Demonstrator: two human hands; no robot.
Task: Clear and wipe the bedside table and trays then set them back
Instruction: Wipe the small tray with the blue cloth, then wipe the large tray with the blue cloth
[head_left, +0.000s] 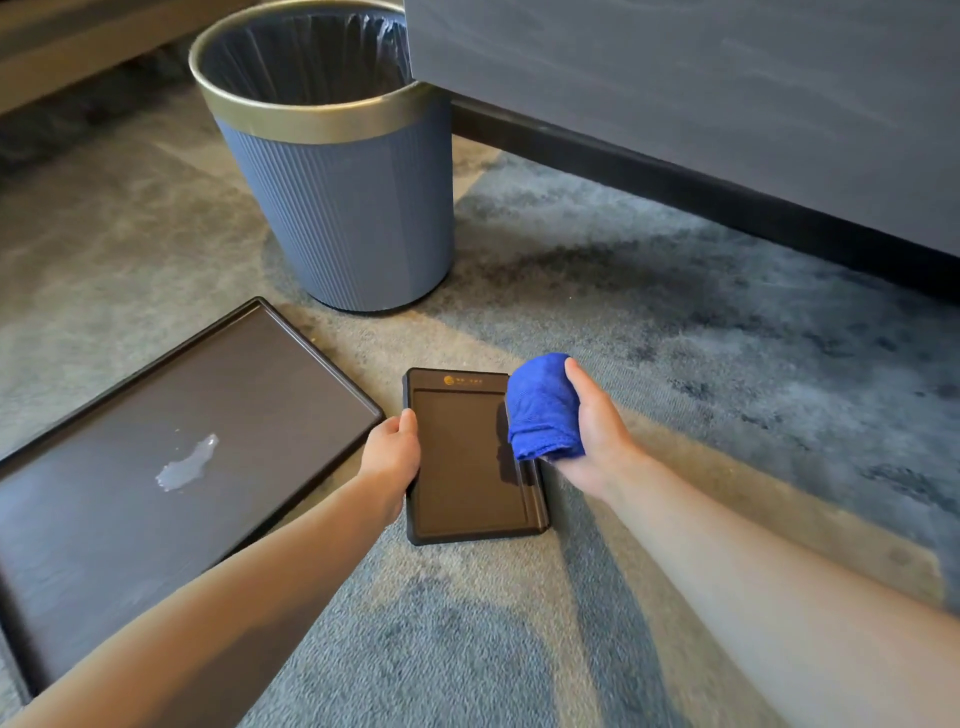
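Two dark rectangular trays with raised rims lie flat on mottled grey-blue carpet (675, 332). The left hand (392, 452) grips the left edge of the small tray (467, 467), thumb over the rim; a gold logo (462, 381) marks its top. The right hand (597, 431) curls around one bunched blue microfibre cloth (543, 410) at that tray's right edge. The large tray (234, 374), just left, carries a pale wet smear (187, 465). One ribbed blue-grey bin (353, 223), gold-banded and black-lined, stands behind.

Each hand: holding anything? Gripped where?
Left hand grips the small tray by its left edge, thumb on the rim. Right hand holds the blue cloth, bunched up in its fingers.
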